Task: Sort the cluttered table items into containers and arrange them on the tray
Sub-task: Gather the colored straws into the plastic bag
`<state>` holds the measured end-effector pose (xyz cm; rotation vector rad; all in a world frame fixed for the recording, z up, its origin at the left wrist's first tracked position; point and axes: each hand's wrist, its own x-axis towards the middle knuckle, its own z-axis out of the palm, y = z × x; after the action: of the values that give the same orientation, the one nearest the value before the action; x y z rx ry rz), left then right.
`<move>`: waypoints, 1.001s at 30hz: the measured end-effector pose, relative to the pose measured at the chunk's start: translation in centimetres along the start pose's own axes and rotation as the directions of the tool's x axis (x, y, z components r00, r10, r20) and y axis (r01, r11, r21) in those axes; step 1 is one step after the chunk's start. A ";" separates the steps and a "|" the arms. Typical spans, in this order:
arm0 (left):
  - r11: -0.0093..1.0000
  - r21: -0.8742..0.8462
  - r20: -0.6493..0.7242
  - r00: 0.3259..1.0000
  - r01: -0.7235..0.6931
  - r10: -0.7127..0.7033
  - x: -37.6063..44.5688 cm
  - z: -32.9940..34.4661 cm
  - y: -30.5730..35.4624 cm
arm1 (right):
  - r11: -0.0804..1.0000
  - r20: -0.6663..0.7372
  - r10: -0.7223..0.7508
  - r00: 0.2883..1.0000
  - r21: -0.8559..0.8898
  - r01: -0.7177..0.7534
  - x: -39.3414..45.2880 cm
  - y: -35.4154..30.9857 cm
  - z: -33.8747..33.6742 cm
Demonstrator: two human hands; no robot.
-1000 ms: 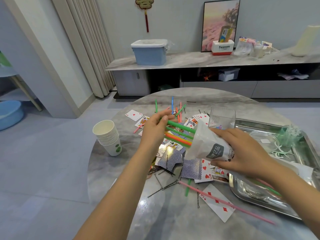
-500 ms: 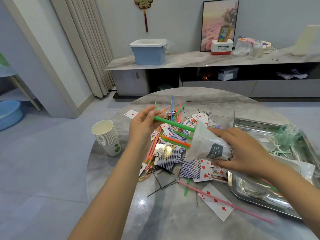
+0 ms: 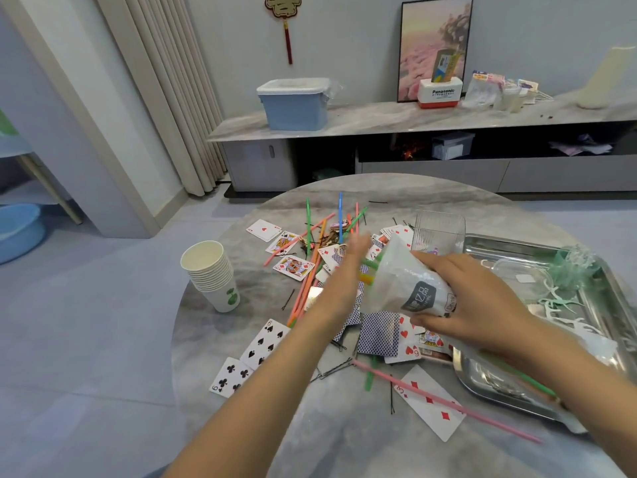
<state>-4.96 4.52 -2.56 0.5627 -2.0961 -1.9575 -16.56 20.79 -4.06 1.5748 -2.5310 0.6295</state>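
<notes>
My left hand [image 3: 348, 270] is smeared by motion blur, so I can't tell how its fingers lie or whether they hold anything. The straws [image 3: 370, 270] at the cup [image 3: 406, 284] mouth are mostly hidden behind that hand. My right forearm covers part of the tray [image 3: 489, 388], and the frame's right edge cuts the tray off.

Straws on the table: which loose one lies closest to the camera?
The long pink straw, lying across the three of diamonds beside the tray. The other loose straws lie in the pile farther back.
</notes>
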 end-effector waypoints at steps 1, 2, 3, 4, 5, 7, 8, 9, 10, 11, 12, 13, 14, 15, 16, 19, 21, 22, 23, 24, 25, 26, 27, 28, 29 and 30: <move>0.999 -0.036 0.103 0.995 0.023 -0.019 -0.5 1.1 0.0 | 1.000 0.009 0.001 1.000 -0.006 -0.001 0.0 -0.1 0.2; 0.997 -0.064 0.143 0.989 0.034 -0.025 -0.7 1.8 0.2 | 1.000 0.019 0.015 1.000 -0.003 -0.015 0.0 -0.2 0.3; 0.995 -0.094 0.127 0.992 0.035 -0.023 -0.6 1.8 0.3 | 0.999 0.022 0.037 0.999 0.009 -0.038 0.1 -0.1 0.3; 0.994 -0.105 0.056 0.998 0.014 -0.008 -0.2 1.5 0.2 | 0.998 0.022 0.064 0.998 0.022 -0.064 0.0 0.0 0.3; 0.991 -0.130 -0.025 0.999 -0.028 0.025 0.3 0.8 0.3 | 0.996 0.008 0.082 0.997 0.030 -0.082 0.0 0.2 0.1; 0.980 -0.179 -0.120 0.991 -0.087 0.066 1.1 -0.5 0.2 | 0.994 -0.034 0.106 0.994 0.035 -0.105 0.1 0.6 -0.2; 0.979 -0.180 -0.142 0.988 -0.093 0.067 1.2 -1.0 0.2 | 0.993 -0.039 0.115 0.993 0.034 -0.114 0.2 0.7 -0.4; 0.984 -0.162 -0.147 0.988 -0.076 0.052 1.2 -1.1 0.1 | 0.992 -0.023 0.123 0.992 0.024 -0.123 0.3 0.6 -0.6; 0.994 -0.103 -0.154 0.988 -0.028 0.012 1.1 -1.2 -0.1 | 0.991 -0.003 0.132 0.991 0.000 -0.132 0.4 0.5 -0.8; 0.999 -0.006 -0.145 0.989 0.031 -0.032 1.1 -1.2 -0.4 | 0.989 0.007 0.143 0.990 -0.040 -0.142 0.4 0.3 -0.9; 0.989 0.117 -0.116 0.991 0.087 -0.073 1.1 -1.3 -1.0 | 0.985 0.011 0.156 0.988 -0.082 -0.155 0.4 0.1 -1.1; 0.967 0.221 -0.075 0.991 0.126 -0.112 1.0 -1.4 -1.6 | 0.981 0.023 0.166 0.986 -0.108 -0.163 0.4 0.0 -1.2; 0.941 0.303 -0.031 0.989 0.150 -0.147 0.9 -1.5 -2.6 | 0.981 0.054 0.167 0.984 -0.110 -0.161 0.4 0.0 -1.2; 0.913 0.376 0.009 0.985 0.158 -0.174 0.8 -1.4 -3.4 | 0.982 0.095 0.169 0.981 -0.099 -0.159 0.3 0.0 -1.1; 0.879 0.454 0.043 0.982 0.144 -0.183 0.7 -1.3 -4.2 | 0.983 0.129 0.174 0.976 -0.087 -0.163 0.2 0.1 -1.1; 0.760 0.649 0.166 0.968 0.037 -0.188 0.0 -0.4 -6.1 | 0.980 0.155 0.195 0.969 -0.079 -0.184 0.0 0.3 -1.3; 0.660 0.750 0.243 0.945 -0.041 -0.218 -0.3 0.2 -7.5 | 0.980 0.163 0.190 0.968 -0.085 -0.178 -0.1 0.2 -1.3; 0.592 0.799 0.280 0.936 -0.103 -0.215 -0.3 0.6 -8.2 | 0.980 0.169 0.191 0.967 -0.086 -0.178 -0.1 0.2 -1.5; 0.522 0.835 0.314 0.930 -0.174 -0.192 -0.3 1.0 -8.7 | 0.980 0.174 0.194 0.965 -0.088 -0.181 -0.2 0.2 -1.6; 0.459 0.857 0.338 0.929 -0.236 -0.152 -0.4 1.1 -9.1 | 0.980 0.178 0.192 0.965 -0.090 -0.178 -0.1 0.1 -1.7; 0.409 0.868 0.353 0.929 -0.281 -0.111 -0.5 1.3 -9.3 | 0.980 0.182 0.193 0.964 -0.090 -0.179 -0.1 0.2 -1.9; 0.375 0.877 0.355 0.931 -0.301 -0.083 -0.5 1.4 -9.4 | 0.979 0.185 0.195 0.963 -0.089 -0.181 -0.1 0.2 -2.0; 0.348 0.886 0.350 0.934 -0.307 -0.069 -0.5 1.3 -9.5 | 0.979 0.190 0.196 0.962 -0.086 -0.182 -0.1 0.2 -2.1; 0.322 0.897 0.341 0.938 -0.303 -0.066 -0.6 1.1 -9.6 | 0.980 0.193 0.196 0.961 -0.084 -0.183 -0.1 0.2 -2.1; 0.298 0.908 0.330 0.941 -0.296 -0.071 -0.7 0.9 -9.7 | 0.979 0.197 0.200 0.960 -0.084 -0.187 -0.2 0.3 -2.2; 0.275 0.918 0.318 0.945 -0.287 -0.073 -0.9 0.7 -9.8 | 0.978 0.199 0.203 0.959 -0.085 -0.190 -0.2 0.2 -2.2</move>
<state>-3.22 5.15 -12.22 0.2217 -3.2931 -0.3902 -16.98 21.92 -2.16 1.4476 -2.8551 0.4148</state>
